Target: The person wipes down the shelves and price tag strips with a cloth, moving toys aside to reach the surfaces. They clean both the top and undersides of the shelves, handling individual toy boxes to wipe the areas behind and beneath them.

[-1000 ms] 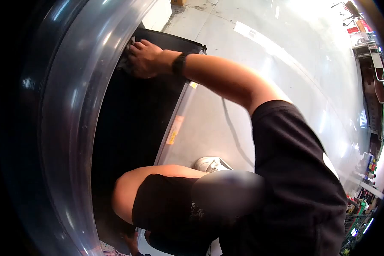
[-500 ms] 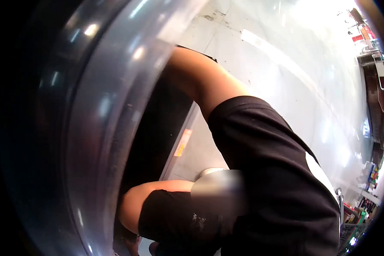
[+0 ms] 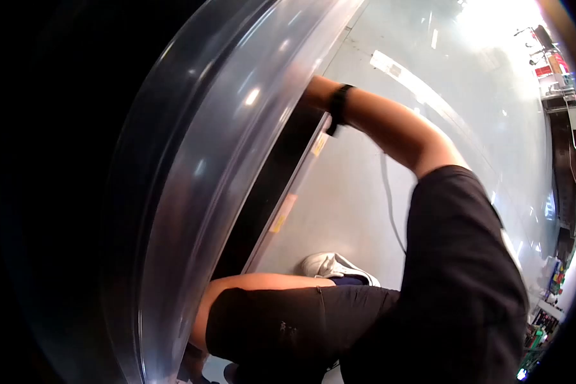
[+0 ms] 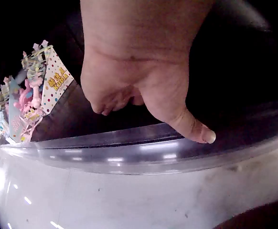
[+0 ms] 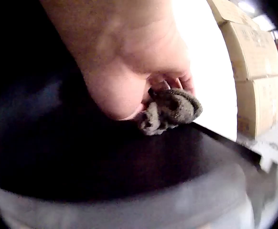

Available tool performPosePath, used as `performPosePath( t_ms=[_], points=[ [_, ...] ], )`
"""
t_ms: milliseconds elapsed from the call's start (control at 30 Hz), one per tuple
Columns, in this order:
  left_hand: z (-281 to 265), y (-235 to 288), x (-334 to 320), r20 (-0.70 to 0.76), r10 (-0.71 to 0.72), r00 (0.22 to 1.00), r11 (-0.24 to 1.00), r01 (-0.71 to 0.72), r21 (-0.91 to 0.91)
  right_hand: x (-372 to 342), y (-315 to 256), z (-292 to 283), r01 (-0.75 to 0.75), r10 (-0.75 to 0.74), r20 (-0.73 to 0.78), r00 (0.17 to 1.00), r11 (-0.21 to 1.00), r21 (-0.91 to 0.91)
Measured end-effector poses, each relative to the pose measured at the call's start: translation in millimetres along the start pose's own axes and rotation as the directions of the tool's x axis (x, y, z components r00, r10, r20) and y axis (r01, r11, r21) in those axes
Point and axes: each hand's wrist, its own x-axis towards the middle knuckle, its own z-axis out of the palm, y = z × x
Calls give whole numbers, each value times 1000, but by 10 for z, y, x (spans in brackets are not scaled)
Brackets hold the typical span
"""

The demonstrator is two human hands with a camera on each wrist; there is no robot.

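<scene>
Apparently mid-wipe: right hand (image 5: 139,74), fingers gripping grey cloth (image 5: 175,109) against black surface (image 5: 115,162); left hand (image 4: 139,86), finger state unclear; area remaining indeterminable.

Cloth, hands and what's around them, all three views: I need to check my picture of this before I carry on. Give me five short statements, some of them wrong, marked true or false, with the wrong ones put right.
1. The right hand grips a crumpled grey cloth. True.
2. The surface below the cloth is white. False: it is black.
3. Cardboard boxes show in the right wrist view. True.
4. The left hand holds the polka-dot card. False: the card is off to the side, not in the hand.
5. The shoe in the head view is red. False: it is white.
</scene>
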Motion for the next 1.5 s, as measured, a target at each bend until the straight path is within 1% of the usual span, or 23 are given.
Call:
performPosePath(
  t_ms=[67, 167, 200, 233, 267, 300, 333, 400, 433, 467, 500, 533, 567, 633, 733, 800, 900, 933, 1133, 1300, 1433, 1467, 1500],
  points=[
    [-112, 7, -106, -5, 3, 1000, 1000, -3, -2, -25, 260, 406, 68, -56, -272, 961, 997, 35],
    [-94, 28, 22, 9, 9, 1000, 1000, -9, 16, 229, 221, 789, 252, -168, -379, 910, 950, 185],
    [-85, 16, 41, 18, 16, 1000, 1000, -16, 15, 20, -6, 13, 256, -263, -95, 960, 963, -80],
    [-100, 56, 62, 21, 21, 1000, 1000, -21, 20, 297, -100, -74, 102, -114, 179, 977, 992, 78],
    [-266, 154, 50, 26, 24, 999, 998, -25, 55, 504, 38, 382, 202, -265, -215, 940, 939, -277],
    [-275, 141, 11, 22, 22, 1000, 998, -23, 61, 609, -43, -106, 171, -172, -140, 975, 985, -15],
    [-270, 181, -40, 12, 16, 1000, 997, -17, 69, 1090, -206, -57, 186, -124, -310, 943, 966, 180],
    [-156, 374, -3, -5, -5, 1000, 996, 6, 88, 1663, -334, 362, 59, 11, -226, 974, 951, 302],
    [-22, 469, 32, -74, 152, 986, 987, -147, 70, 1845, -488, 365, -81, 138, -121, 983, 918, 388],
    [109, 495, -7, -145, 304, 942, 953, -297, 67, 2012, -758, 513, -159, 267, -230, 936, 902, 402],
    [222, 534, -9, -215, 450, 867, 892, -444, 81, 1929, -1025, 512, -162, 300, -296, 907, 896, 413],
    [275, 578, 52, -279, 589, 758, 803, -587, 101, 1814, -1252, 337, -127, 167, -166, 972, 965, 230],
    [242, 599, 98, -306, 588, 749, 802, -589, 99, 1743, -1607, 226, -37, 117, -222, 968, 941, 335],
    [194, 652, 133, -173, 480, 860, 871, -491, -27, 1495, -2237, 170, 233, -144, -256, 956, 903, 361],
    [88, 321, 150, -66, 379, 923, 925, -377, 42, 949, -2657, 218, 474, -408, -250, 878, 814, 335],
    [-564, 867, -383, 26, 270, 962, 963, -270, -14, 723, -2421, 152, 467, -420, -205, 884, 811, 352],
    [-149, 589, -128, -158, 359, 920, 932, -363, 7, 700, -2184, 273, 329, -298, -140, 944, 882, 338],
    [-109, 509, -60, -147, 416, 897, 900, -383, 208, 743, -2073, 326, 265, -234, -131, 963, 904, 336],
    [100, 539, 144, -113, 407, 906, 911, -394, 121, 796, -1715, 655, 38, -3, -109, 994, 946, 323],
    [158, 505, 249, -44, 354, 934, 928, -345, 140, 579, -2484, 489, 388, -374, -108, 921, 864, 322],
    [156, 882, 82, -39, 312, 949, 948, -308, 78, 13, -2972, 539, 772, -727, -270, 632, 622, 133],
    [239, 744, 194, 21, 269, 963, 956, -270, 110, -194, -2872, 448, 777, -737, -256, 625, 618, 120],
    [274, 634, 309, 84, 219, 972, 961, -230, 154, -305, -2702, 354, 699, -692, -103, 714, 696, 165]
  ],
)
